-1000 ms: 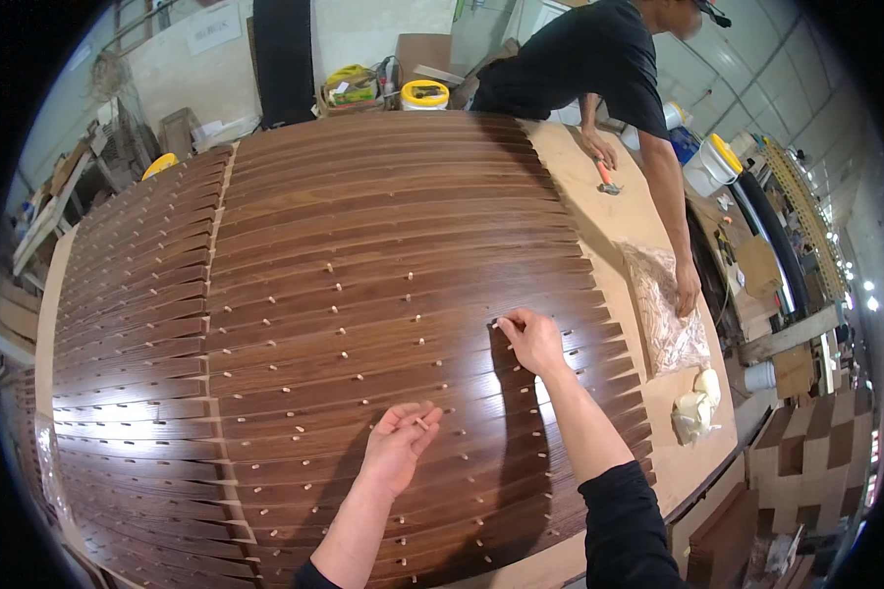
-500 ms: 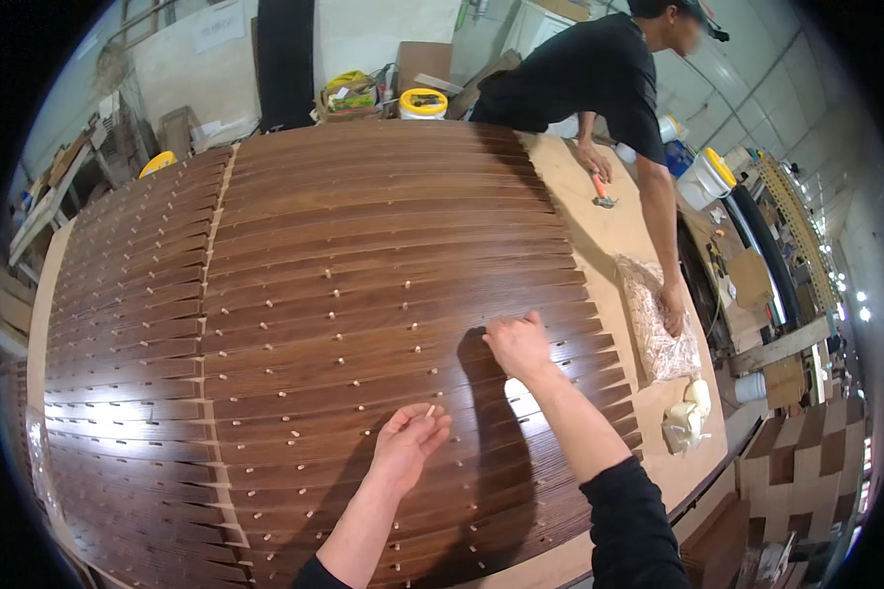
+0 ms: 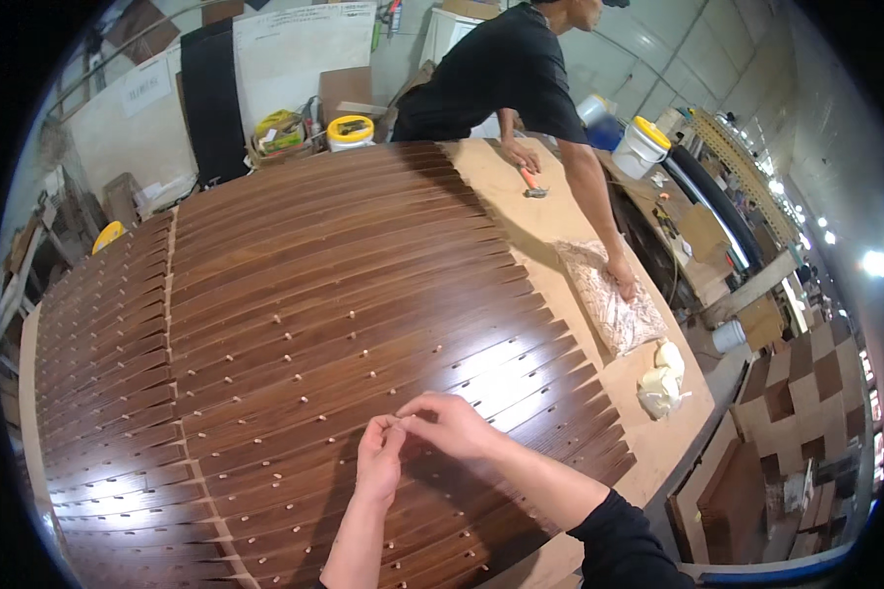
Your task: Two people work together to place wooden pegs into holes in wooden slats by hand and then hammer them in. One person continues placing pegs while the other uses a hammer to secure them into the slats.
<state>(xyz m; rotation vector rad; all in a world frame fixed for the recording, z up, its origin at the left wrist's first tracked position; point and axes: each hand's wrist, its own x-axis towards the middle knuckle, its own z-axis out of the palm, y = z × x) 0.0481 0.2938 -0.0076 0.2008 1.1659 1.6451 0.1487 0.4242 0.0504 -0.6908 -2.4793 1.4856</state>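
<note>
Over the dark brown wooden slats [image 3: 295, 324] laid across the bench [image 3: 560, 226], the left hand [image 3: 378, 461] and right hand [image 3: 452, 424] are brought fingertip to fingertip. A small pale dowel peg [image 3: 396, 420] appears pinched between them, directly above the slats, whose long axes run left to right.

Single head view, worn on my head: I look steeply down and forward over the dark slatted wood panels [image 3: 304, 294] on the counter [image 3: 560, 226]. Near the panels' lower edge my hands [image 3: 417, 442] sit close; beyond their far edge, another person [image 3: 511, 79] stands.
</note>
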